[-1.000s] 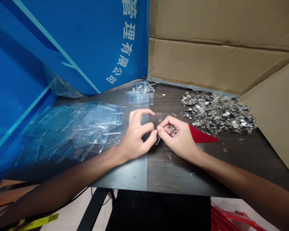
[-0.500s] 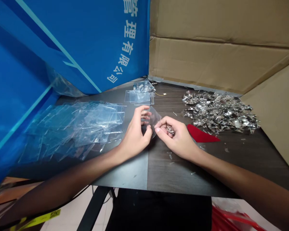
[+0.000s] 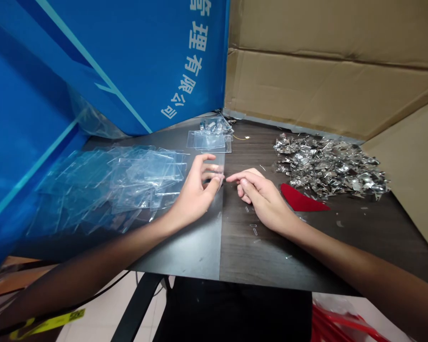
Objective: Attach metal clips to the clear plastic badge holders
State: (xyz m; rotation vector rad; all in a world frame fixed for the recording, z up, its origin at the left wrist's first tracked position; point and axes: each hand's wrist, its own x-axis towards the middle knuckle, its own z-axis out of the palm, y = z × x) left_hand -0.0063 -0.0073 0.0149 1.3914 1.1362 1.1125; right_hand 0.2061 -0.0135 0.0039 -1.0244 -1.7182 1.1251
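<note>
The dark wood-grain table point(image 3: 199, 254) was bordered by a blue printed banner point(image 3: 128, 57) and cardboard panels point(image 3: 324, 85). Clear plastic sleeves point(image 3: 142, 173) were heaped at left, metal clips point(image 3: 333, 166) at right, near a red triangular piece point(image 3: 302, 198). One faintly visible clear sleeve point(image 3: 220, 163) was pinched by the left hand point(image 3: 198, 187). The right hand point(image 3: 262, 194) was held just beside it, curled, index extended; whether anything was gripped could not be told.
</note>
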